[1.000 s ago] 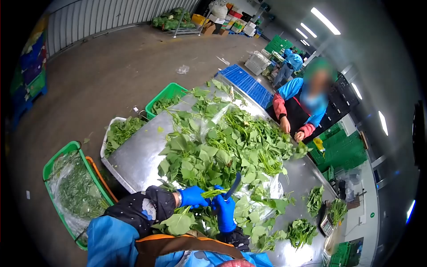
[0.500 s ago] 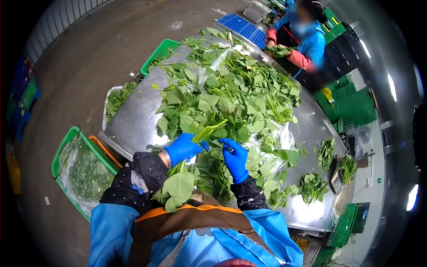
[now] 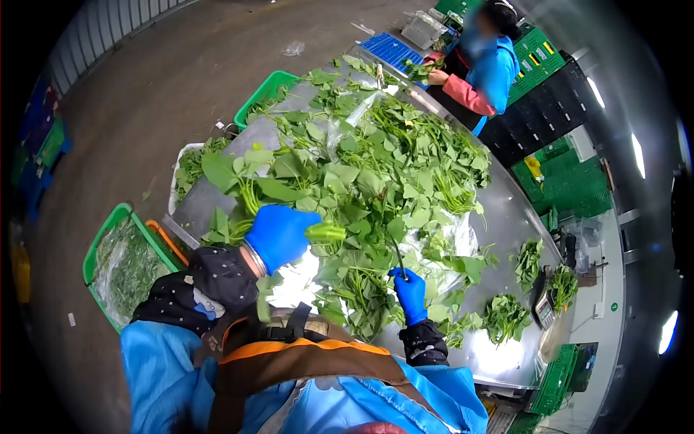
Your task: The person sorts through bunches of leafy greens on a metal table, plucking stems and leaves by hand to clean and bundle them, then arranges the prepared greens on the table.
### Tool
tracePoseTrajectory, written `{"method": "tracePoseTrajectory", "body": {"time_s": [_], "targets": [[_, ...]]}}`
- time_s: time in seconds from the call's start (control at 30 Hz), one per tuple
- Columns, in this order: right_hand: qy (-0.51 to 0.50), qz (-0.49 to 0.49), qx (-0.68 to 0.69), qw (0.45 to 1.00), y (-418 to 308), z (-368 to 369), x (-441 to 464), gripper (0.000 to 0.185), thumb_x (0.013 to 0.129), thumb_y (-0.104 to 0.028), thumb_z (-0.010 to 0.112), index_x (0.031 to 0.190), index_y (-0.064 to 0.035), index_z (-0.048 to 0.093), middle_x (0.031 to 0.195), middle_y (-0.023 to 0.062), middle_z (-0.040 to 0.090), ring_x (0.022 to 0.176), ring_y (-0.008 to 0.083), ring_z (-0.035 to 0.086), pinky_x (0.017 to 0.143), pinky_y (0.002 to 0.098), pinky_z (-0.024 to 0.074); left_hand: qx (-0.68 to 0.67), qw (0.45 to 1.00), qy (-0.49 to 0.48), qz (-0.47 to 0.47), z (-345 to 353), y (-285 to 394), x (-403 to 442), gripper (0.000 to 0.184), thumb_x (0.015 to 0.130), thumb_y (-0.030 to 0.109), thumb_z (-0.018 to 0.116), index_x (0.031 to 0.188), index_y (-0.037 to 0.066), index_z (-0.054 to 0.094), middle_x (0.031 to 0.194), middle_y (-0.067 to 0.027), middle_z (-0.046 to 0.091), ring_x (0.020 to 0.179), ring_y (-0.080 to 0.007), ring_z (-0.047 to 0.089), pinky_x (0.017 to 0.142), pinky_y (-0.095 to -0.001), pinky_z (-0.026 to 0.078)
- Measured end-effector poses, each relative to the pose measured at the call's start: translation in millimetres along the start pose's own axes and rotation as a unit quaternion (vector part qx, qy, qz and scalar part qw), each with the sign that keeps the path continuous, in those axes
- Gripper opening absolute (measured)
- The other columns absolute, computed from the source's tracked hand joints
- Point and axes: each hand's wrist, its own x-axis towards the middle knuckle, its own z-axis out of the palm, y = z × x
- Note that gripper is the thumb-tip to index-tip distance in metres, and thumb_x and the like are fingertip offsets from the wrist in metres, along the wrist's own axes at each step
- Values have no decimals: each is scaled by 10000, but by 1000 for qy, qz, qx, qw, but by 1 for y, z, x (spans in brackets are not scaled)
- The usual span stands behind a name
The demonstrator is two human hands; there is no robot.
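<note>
My left hand (image 3: 277,235), in a blue glove, is closed around a bunch of leafy greens (image 3: 325,232). The stem ends point right, and leaves spread out on the other side of the fist. My right hand (image 3: 410,295), gloved in blue too, grips a thin dark tool (image 3: 398,253) that points up and away from me; its exact kind is not clear. A large heap of leafy greens (image 3: 376,173) lies in front of both hands on the metal table (image 3: 506,199).
Small bunches (image 3: 506,316) lie at the right beside a scale (image 3: 543,311). On the left stand a green crate (image 3: 92,253) lined with plastic, a white crate (image 3: 176,177) and another green crate (image 3: 242,116). Across the table a person (image 3: 470,90) handles greens.
My left hand has turned, so the bunch's leaves now lie beyond it instead of near my body. My right hand has moved right and toward me, away from the left, with the tool.
</note>
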Motion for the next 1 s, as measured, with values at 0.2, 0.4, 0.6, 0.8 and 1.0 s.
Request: {"method": "tracePoseTrajectory", "body": {"time_s": [0.2,0.4,0.6,0.8,1.0], "targets": [[-36,-201,-116,972,-42,-36,-3,557,660,-202,681,1156,-66,467,1122,147,503,1030,311,473,874,369,379,37,994,-69,71,65,15,15,443,742,110,492,1182,100,440,524,-98,505,437,-257,514,428,-376,420],[-190,-193,-157,950,-120,-7,-37,385,673,-235,655,985,-32,557,874,186,587,806,310,579,704,368,457,-15,976,-51,213,101,71,21,699,700,66,513,1338,68,228,499,-116,483,416,-254,511,395,-347,422],[-127,-164,-343,916,-129,7,-56,343,698,-351,624,914,-87,592,713,126,617,588,285,595,512,376,461,-44,967,-31,248,107,78,13,702,709,57,520,1341,50,214,541,-127,519,440,-266,523,405,-355,437],[-93,-123,-399,904,-99,12,-74,350,723,-420,581,766,-76,631,632,153,594,531,303,575,472,399,439,-177,938,-169,244,92,84,18,620,737,123,519,1307,53,286,603,-89,550,531,-224,555,534,-338,441],[-61,-187,-305,932,-58,10,-81,335,738,-389,574,791,-61,616,666,160,595,565,315,573,473,417,425,-60,932,-20,357,107,102,12,410,728,131,514,1136,87,492,825,-72,563,878,-249,535,844,-366,376]]}}
